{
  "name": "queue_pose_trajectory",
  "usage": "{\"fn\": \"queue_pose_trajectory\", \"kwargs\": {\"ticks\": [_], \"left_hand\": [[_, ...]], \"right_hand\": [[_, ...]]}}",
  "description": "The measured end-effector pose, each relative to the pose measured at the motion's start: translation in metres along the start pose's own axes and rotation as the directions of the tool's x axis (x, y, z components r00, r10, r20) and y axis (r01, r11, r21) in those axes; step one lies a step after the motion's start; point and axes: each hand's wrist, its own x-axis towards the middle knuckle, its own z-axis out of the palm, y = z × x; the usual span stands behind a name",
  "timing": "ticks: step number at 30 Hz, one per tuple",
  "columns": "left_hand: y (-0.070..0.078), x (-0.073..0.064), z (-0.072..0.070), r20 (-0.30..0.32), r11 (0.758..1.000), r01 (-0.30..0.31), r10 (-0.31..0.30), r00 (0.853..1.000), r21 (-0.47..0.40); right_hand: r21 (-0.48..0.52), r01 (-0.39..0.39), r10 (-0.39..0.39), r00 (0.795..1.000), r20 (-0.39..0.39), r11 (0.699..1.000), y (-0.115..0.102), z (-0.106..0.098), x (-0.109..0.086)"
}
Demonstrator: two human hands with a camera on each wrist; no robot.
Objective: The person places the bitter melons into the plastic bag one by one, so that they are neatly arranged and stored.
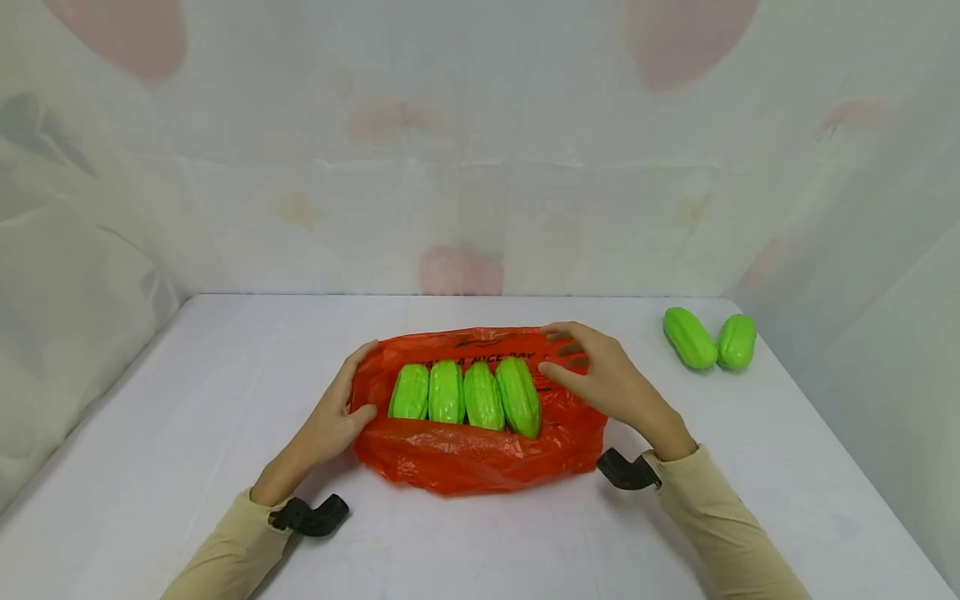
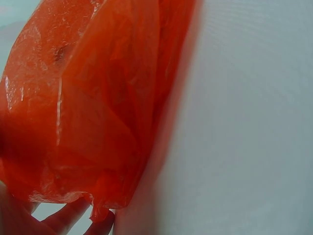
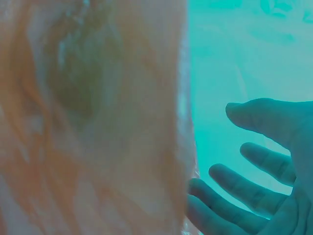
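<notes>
On the white table (image 1: 450, 550), grasps a red bag (image 1: 465, 462) with four green gourds (image 1: 483, 398) inside, left hand (image 1: 336, 421) curled round its left end; spreads the right hand (image 1: 606, 377), released, over its right side; beyond, at right, has two other gourds (image 1: 690, 338)

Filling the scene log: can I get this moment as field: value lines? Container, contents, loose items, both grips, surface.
surface: white table
container: red plastic bag, mouth open, dark lettering on back panel
contents: four green gourd-shaped pieces in view, side by side
loose: two more green pieces at table's far right
left grip: touches bag's left end, thumb spread from fingers
right grip: over bag's right side, fingers spread; contact unclear
</notes>
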Motion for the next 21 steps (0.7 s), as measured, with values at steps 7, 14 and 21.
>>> {"fn": "queue_pose_trajectory", "kwargs": {"ticks": [7,14,21], "left_hand": [[0.001,0.0,0.0,0.003,1.0,0.006,-0.006,1.0,-0.009],[0.0,0.0,0.0,0.001,1.0,0.015,-0.015,1.0,0.005],[0.001,0.001,0.0,0.002,1.0,0.01,-0.01,1.0,-0.004]], "right_hand": [[-0.016,0.015,-0.016,0.999,-0.039,1.0,0.002,-0.011,-0.001],[-0.04,0.0,-0.004,0.997,-0.082,0.999,0.009,-0.023,-0.001],[-0.054,-0.035,0.027,0.991,-0.133,0.998,0.025,-0.034,0.0]]}}
